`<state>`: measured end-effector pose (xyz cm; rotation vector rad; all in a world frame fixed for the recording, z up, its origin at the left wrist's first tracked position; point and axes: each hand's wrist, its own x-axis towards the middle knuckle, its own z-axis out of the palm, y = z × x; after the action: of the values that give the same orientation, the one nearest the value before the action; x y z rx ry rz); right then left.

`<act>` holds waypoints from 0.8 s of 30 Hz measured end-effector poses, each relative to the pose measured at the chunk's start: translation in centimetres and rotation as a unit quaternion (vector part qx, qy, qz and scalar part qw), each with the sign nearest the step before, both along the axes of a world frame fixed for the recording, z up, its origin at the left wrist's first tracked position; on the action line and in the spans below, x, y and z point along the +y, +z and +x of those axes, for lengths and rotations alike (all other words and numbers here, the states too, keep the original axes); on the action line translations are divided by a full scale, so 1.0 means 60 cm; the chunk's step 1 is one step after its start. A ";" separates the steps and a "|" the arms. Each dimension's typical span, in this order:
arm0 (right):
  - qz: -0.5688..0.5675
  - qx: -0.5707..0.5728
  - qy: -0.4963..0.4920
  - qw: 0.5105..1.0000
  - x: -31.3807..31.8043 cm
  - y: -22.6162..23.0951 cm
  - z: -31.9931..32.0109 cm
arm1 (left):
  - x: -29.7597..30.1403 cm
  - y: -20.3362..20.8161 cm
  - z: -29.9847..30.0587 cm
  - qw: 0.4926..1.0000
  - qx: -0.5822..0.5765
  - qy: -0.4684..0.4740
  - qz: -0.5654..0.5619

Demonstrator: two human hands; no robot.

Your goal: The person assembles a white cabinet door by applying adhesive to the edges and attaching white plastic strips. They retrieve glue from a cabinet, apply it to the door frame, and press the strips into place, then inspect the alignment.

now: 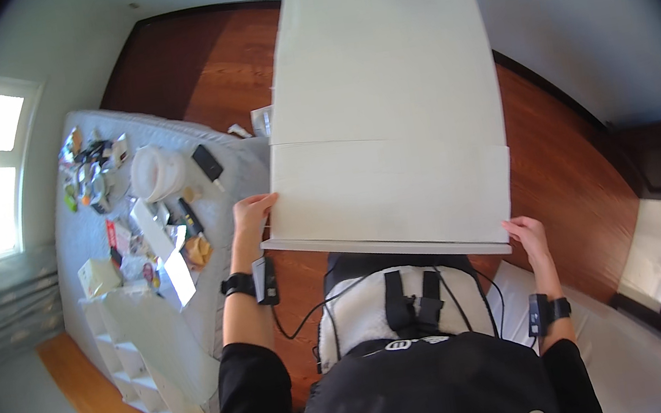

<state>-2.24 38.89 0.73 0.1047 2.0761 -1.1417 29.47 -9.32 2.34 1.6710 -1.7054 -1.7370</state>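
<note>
A large white panel (382, 96) stretches out in front of me, long and flat, with a thin strip along its near edge and a seam running partway across it. At its left edge, close to the near corner, my left hand (254, 213) is closed on the panel with the fingertips at the rim. My right hand (529, 237) pinches the near right corner between thumb and fingers. Whatever supports the panel from below is hidden by it. Each wrist wears a dark strap with a small cabled device.
To the left, a pale mattress (219, 202) carries a white bucket (157, 172), a black rectangular object (207, 162), papers and assorted clutter. A white compartmented shelf (143, 354) lies near its lower end. Reddish wooden floor (555, 164) shows around the panel.
</note>
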 end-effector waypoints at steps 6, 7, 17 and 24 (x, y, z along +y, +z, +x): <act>0.016 -0.005 -0.008 1.000 -0.007 0.013 0.008 | -0.002 0.025 -0.001 0.998 0.000 0.018 0.053; 0.015 -0.007 -0.009 1.000 -0.009 0.014 0.010 | -0.002 0.026 0.000 0.999 0.002 0.021 0.049; 0.003 -0.013 -0.010 1.000 -0.011 0.023 0.015 | 0.012 0.050 -0.007 0.998 0.018 0.036 0.038; 0.003 -0.017 -0.010 1.000 -0.013 0.025 0.014 | -0.014 0.000 0.007 1.000 0.003 -0.002 -0.007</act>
<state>-1.42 38.08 2.20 0.1464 2.0530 -1.1387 29.92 -10.15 2.36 1.6552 -1.7162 -1.7272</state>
